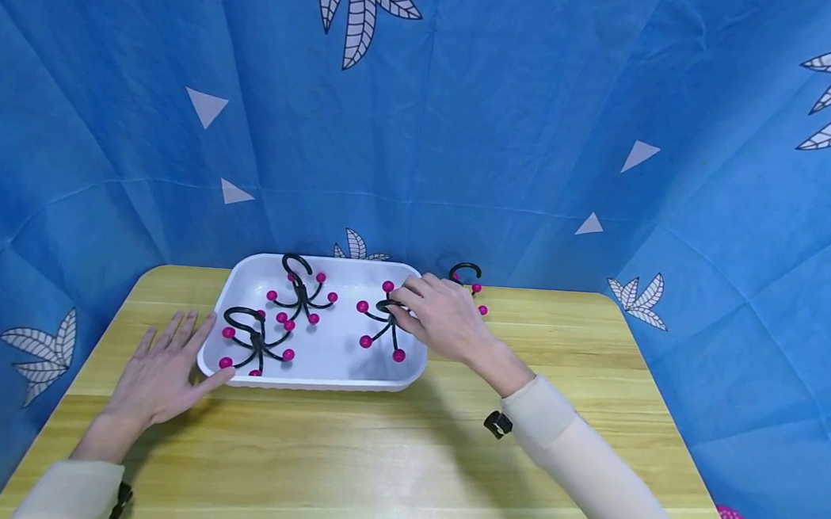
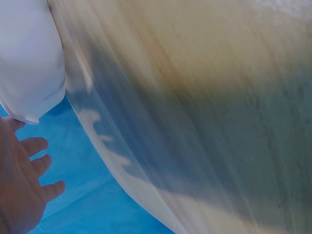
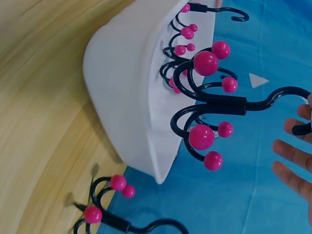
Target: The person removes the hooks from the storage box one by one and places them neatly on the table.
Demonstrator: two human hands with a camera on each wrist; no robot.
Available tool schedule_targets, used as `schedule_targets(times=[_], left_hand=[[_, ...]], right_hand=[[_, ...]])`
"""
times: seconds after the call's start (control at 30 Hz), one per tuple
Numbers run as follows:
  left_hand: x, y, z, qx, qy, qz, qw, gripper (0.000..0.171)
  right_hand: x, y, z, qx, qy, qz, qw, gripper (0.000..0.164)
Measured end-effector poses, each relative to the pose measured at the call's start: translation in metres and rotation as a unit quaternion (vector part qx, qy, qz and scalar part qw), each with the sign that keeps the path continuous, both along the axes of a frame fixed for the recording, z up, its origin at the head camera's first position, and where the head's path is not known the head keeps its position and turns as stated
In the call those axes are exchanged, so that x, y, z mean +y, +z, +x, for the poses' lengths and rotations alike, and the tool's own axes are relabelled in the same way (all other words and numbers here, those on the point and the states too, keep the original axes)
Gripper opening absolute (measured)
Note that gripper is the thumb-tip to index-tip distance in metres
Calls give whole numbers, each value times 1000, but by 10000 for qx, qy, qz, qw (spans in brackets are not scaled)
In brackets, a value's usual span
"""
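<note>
My right hand (image 1: 446,318) holds a black multi-arm hook hanger with pink ball tips (image 3: 222,105) by its curved top hook. In the head view this hanger hangs upright over the right part of a white tray (image 1: 336,384). Two similar hangers stand inside the tray, one at the front left (image 1: 258,343) and another farther back (image 1: 302,293). Spread fingers of my left hand (image 1: 165,377) lie along the tray's left side, with the thumb at the front left corner. The left wrist view shows only part of that hand (image 2: 22,180) beside the tray.
Another hook hanger (image 3: 116,222) stands on the wooden table (image 1: 374,463), right of the tray and partly hidden behind my right hand in the head view. A blue patterned cloth (image 1: 509,122) hangs behind the table and along both sides.
</note>
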State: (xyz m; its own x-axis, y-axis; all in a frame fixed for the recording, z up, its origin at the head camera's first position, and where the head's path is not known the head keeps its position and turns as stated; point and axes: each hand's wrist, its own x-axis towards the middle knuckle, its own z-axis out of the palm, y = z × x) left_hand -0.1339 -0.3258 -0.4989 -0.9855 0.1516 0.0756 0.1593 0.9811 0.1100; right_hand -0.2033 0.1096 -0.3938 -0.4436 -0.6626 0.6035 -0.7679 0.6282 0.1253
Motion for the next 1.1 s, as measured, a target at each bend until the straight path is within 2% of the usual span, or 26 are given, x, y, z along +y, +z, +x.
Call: schedule_targets(times=[0.3, 0.6, 0.83, 1.1], left_hand=[[0, 1, -1, -2, 20, 6, 10000, 108], [1, 2, -1, -64, 57, -45, 10000, 108], [2, 2, 1, -38, 64, -23, 10000, 107], [2, 3, 1, -49, 80, -53, 9999, 107]], right_hand=[[23, 2, 2, -246, -96, -69, 9996, 11], [51, 2, 1, -262, -215, -81, 9994, 13], [75, 2, 3, -497, -512, 34, 9974, 14], [100, 0, 2, -563, -760, 181, 9954, 16]])
